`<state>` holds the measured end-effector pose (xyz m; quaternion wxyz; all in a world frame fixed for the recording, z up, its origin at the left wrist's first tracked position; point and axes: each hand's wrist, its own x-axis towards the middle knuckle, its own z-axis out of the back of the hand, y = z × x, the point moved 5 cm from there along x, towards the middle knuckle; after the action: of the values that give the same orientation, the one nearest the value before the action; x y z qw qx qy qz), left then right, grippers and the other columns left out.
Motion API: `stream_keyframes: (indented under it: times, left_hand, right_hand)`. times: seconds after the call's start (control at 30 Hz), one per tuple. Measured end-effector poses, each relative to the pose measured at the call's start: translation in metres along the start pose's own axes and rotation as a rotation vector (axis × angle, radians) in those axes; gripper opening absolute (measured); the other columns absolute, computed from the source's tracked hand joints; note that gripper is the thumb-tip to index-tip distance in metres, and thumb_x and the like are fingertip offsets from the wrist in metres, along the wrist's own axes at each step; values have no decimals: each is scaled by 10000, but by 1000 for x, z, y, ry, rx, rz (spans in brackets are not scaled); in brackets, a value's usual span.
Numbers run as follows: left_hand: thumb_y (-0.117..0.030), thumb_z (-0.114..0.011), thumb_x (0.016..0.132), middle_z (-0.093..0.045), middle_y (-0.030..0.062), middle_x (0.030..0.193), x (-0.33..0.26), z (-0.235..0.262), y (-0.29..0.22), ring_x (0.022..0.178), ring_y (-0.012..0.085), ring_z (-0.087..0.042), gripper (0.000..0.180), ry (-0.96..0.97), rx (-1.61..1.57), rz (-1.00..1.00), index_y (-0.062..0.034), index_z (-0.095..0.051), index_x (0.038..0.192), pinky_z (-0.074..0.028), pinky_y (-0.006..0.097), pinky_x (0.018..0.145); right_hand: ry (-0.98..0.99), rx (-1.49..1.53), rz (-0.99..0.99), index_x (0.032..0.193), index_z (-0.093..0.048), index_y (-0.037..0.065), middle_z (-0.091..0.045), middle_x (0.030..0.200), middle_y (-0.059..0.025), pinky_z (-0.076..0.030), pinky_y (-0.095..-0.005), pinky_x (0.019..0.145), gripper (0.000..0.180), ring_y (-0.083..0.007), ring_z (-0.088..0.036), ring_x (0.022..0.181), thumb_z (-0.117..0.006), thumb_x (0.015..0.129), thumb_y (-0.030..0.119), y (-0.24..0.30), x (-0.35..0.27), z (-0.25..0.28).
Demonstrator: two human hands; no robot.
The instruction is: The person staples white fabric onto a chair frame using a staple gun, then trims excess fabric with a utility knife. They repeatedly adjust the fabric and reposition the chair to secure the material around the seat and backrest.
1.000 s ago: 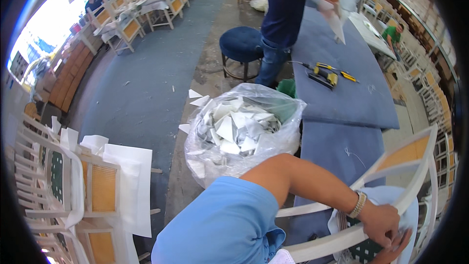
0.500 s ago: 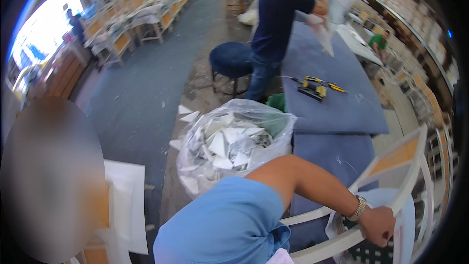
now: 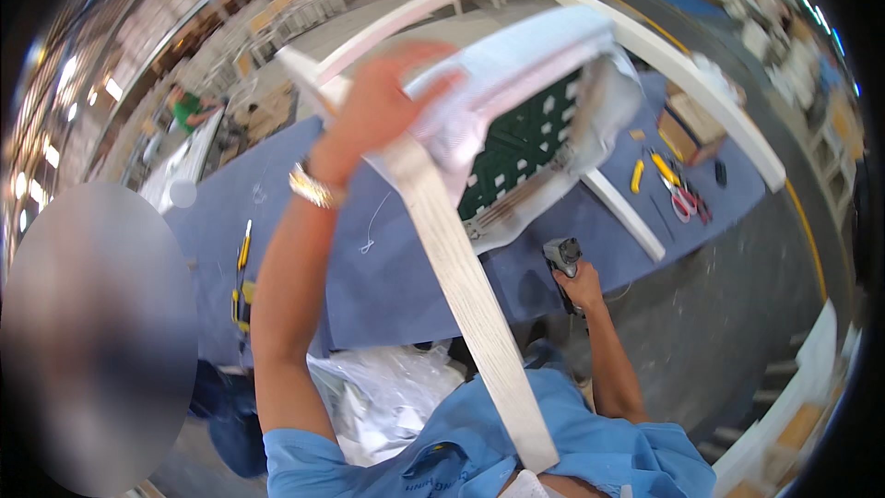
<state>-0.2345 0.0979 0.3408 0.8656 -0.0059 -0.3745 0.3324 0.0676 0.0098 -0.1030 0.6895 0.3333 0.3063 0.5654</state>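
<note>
Right grip (image 3: 581, 286) around staple gun (image 3: 561, 253), left grip (image 3: 385, 103) raised

Dark lettering (image 3: 435, 485), on the front of a light-blue shirt (image 3: 608, 438), small, not fully readable

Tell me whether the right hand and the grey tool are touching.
Touching: the head view shows the right hand wrapped around the grey tool, no gap visible.

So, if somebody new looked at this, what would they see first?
Probably the big pale chair, tilted mid-picture, showing dark green webbing under its seat. Next, the grey tool in the right hand, below it, and the red-handled scissors on the blue table, at right.
</note>
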Motion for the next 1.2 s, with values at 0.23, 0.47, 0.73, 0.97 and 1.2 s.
stream_keyframes:
  times: [0.23, 0.47, 0.73, 0.97, 1.2]
  left_hand:
    - [-675, -480, 965, -547, 196, 1441, 52, -53, 148, 1342, 269, -505, 821, 376, -218, 518, -4, -515, 1437, -390, 372, 1103]
    - [-659, -532, 942, -475, 234, 1485, 31, -54, 87, 1334, 294, -508, 917, 628, -153, 438, 13, -335, 1533, -370, 360, 1117]
    - [-574, -715, 842, -421, 307, 1503, 13, -46, 61, 1401, 382, -437, 1032, 507, 102, 280, 8, -256, 1561, -317, 403, 1155]
    - [-466, -755, 826, -350, 292, 1545, 10, -50, 45, 1412, 407, -410, 1060, 542, 302, 282, -10, -169, 1583, -341, 424, 1151]
    - [-364, -755, 822, -318, 294, 1557, 5, -50, 48, 1408, 425, -406, 1034, 563, 412, 301, -20, -147, 1584, -357, 435, 1149]
  right_hand:
    - [-138, 43, 68, 1108, -664, -25, -704, 1072, -224, -517, -406, 880, 422, -364, -683, 998, -785, 813, 252, 33, -80, 2]
    - [-110, 471, -90, 1111, -659, -1, -722, 1032, -125, -523, -354, 839, 305, -213, -676, 925, -761, 840, 93, 57, -80, 21]
    - [-273, 812, 461, 1173, -667, -20, -724, 971, -58, -545, -293, 789, 340, -125, -664, 870, -769, 856, 50, 208, -26, 58]
    - [-312, 797, 678, 1167, -641, -29, -726, 964, -134, -559, -300, 749, 444, -183, -715, 844, -821, 778, 86, 278, 21, 52]
    - [-236, 706, 724, 1241, -617, 15, -686, 1048, -157, -555, -352, 777, 578, -311, -702, 877, -810, 700, 80, 301, 18, 47]
